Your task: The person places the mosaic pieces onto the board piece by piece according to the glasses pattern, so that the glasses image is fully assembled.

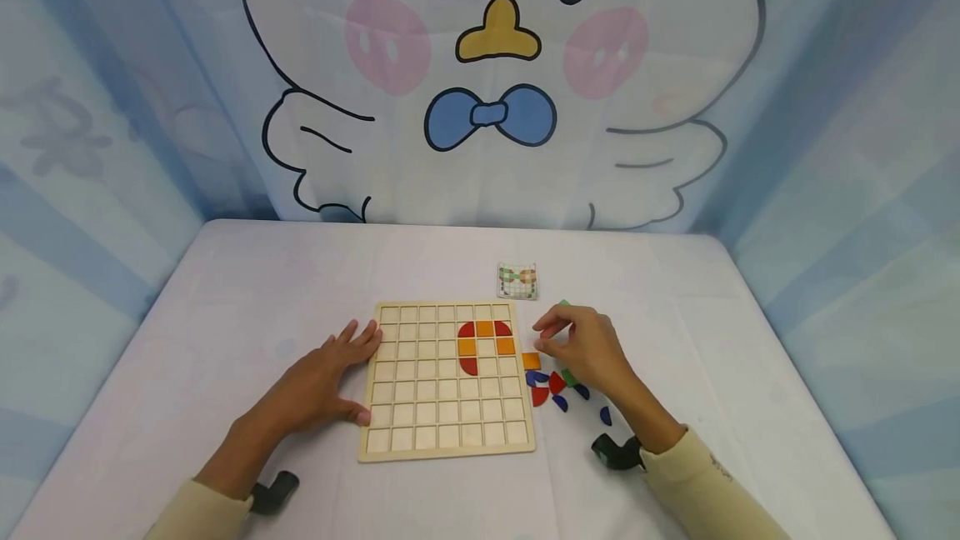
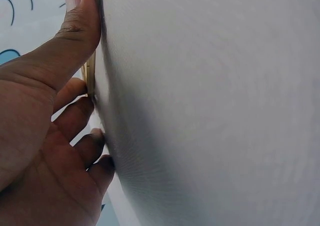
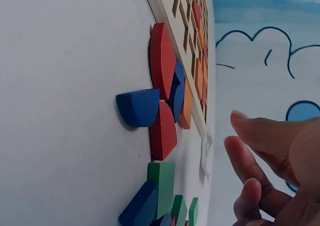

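Observation:
My left hand (image 1: pixel 324 380) rests spread along the left edge of a wooden grid board (image 1: pixel 405 415), its thumb and fingertips right at the rim. In the board's upper right cells sit red rounded pieces (image 1: pixel 468 367) and orange squares (image 1: pixel 485 329). Just right of the board, my right hand (image 1: pixel 588 348) hovers over loose pieces. Its thumb and index finger (image 3: pixel 242 153) are bent toward each other with a gap between them and nothing held. Below it lie red quarter-round pieces (image 3: pixel 162 131), blue rounded pieces (image 3: pixel 139 107), an orange square (image 1: pixel 531 361) and green pieces (image 3: pixel 161 186).
A small printed card (image 1: pixel 517 282) lies beyond the board's top right corner. One blue piece (image 1: pixel 605 416) is set apart under the right forearm. White cloth covers the table (image 1: pixel 262 298), with a printed curtain (image 1: pixel 487 182) behind it.

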Demonstrator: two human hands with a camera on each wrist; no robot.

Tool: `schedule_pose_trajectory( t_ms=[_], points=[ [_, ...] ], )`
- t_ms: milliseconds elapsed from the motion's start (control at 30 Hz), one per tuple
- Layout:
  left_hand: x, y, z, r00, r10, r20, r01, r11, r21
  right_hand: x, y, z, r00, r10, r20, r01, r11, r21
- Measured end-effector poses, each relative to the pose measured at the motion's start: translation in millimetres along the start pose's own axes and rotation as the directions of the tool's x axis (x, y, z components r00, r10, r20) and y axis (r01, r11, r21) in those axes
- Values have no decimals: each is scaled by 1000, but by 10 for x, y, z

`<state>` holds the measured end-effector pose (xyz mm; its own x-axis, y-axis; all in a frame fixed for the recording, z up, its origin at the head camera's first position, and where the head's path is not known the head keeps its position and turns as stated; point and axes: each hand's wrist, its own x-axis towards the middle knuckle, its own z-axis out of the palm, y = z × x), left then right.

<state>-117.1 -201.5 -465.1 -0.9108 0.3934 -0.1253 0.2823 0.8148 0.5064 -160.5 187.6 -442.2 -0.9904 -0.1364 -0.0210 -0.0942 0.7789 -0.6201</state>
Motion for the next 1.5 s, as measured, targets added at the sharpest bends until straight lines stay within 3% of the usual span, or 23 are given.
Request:
schedule_pose_trajectory(
  t_ms=[300, 533, 1100, 1500],
  points=[
    [-7, -1, -10, 1000, -23, 8, 23, 1000, -6, -72, 96, 31, 995, 75, 62, -74, 997, -18],
    [-8, 4, -6, 1000, -14, 6, 14, 1000, -9, -103, 95, 125, 992, 81, 94, -78, 996, -44],
    [0, 3, 8, 1000, -6, 0, 6, 1000, 9, -124, 39, 100, 994, 62, 87, -59, 998, -31],
    [-6, 9, 2, 1000, 6, -3, -6, 1000, 2, -98, -44, 89, 1000, 25, 17, -25, 999, 28]
  ],
)
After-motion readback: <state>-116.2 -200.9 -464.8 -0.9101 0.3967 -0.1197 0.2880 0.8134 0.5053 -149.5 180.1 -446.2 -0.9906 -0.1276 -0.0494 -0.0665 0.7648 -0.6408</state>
